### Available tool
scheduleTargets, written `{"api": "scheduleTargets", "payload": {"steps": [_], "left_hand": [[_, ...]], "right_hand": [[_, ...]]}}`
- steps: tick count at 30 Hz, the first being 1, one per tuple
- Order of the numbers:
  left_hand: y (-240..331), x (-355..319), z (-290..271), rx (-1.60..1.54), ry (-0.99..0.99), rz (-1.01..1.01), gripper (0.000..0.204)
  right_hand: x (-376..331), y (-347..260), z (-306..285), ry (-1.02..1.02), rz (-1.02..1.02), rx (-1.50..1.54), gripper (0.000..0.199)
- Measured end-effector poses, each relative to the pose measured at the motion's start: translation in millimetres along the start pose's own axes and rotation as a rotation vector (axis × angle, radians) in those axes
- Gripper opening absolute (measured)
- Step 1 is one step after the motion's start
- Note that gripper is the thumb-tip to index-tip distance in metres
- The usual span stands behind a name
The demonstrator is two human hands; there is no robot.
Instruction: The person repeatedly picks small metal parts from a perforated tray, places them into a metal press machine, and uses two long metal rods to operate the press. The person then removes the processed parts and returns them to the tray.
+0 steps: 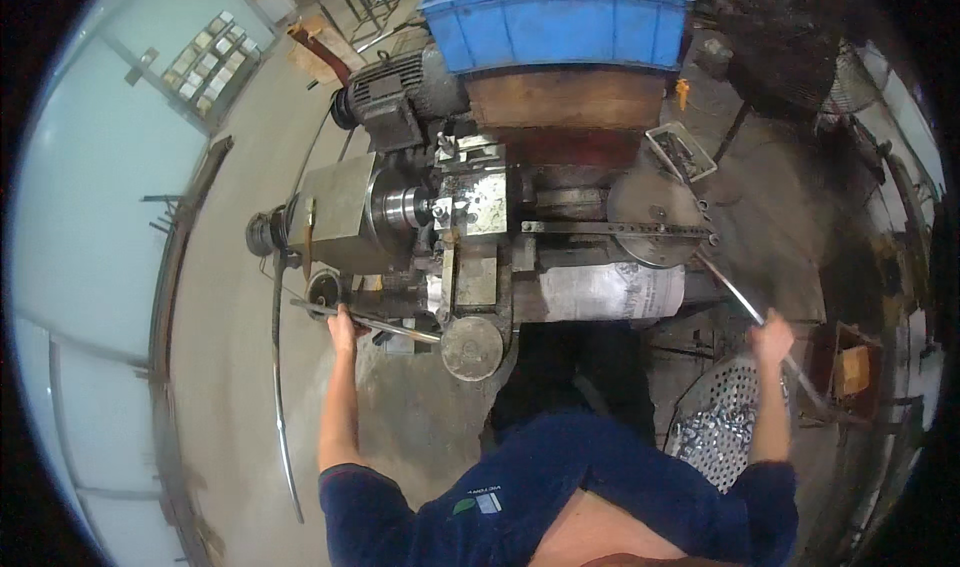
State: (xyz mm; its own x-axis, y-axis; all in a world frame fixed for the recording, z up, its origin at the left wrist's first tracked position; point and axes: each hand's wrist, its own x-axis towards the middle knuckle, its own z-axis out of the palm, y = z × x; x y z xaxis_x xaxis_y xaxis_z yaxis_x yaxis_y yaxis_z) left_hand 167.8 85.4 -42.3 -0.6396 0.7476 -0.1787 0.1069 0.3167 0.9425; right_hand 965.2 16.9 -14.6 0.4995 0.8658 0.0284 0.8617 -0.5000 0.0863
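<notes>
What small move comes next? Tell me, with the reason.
Ease the right rod a little, I'd judge, holding the left rod steady: the right hand grips the one, which runs to the edge of the big disc; the left hand grips the other, which meets the small disc. Each disc may turn with its rod.

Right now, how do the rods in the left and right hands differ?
The left rod lies nearly level in view; the right rod slants steeply down to the right. The left rod's inner end meets the grey disc; the right rod's upper end reaches the edge of the round plate. Both are slim and metallic, gripped by the left hand and right hand.
</notes>
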Motion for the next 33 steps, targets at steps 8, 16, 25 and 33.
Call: {"api": "scheduleTargets", "payload": {"steps": [8, 16, 25, 33], "left_hand": [[21.9, -26.6, -27.5, 0.459, -0.44, 0.029, 0.064], [-67.2, -6.9, -21.5, 1.081, -0.203, 0.22, 0.044], [-108.0, -14.3, 57.7, 1.124, 0.138, 0.056, 0.043], [-118.7, 3.3, 12.1, 1.487, -0.361, 0.268, 0.041]], "right_hand": [[124.4, -43.3, 17.0, 0.33, 0.077, -0.034, 0.064], [6.9, -95.7, 48.8, 0.356, -0.294, 0.465, 0.074], [-67.4, -125.8, 33.3, 0.083, -0.31, 0.776, 0.034], [-59.5, -138.1, -3.7, 0.041, -0.416, 0.69, 0.033]]}}
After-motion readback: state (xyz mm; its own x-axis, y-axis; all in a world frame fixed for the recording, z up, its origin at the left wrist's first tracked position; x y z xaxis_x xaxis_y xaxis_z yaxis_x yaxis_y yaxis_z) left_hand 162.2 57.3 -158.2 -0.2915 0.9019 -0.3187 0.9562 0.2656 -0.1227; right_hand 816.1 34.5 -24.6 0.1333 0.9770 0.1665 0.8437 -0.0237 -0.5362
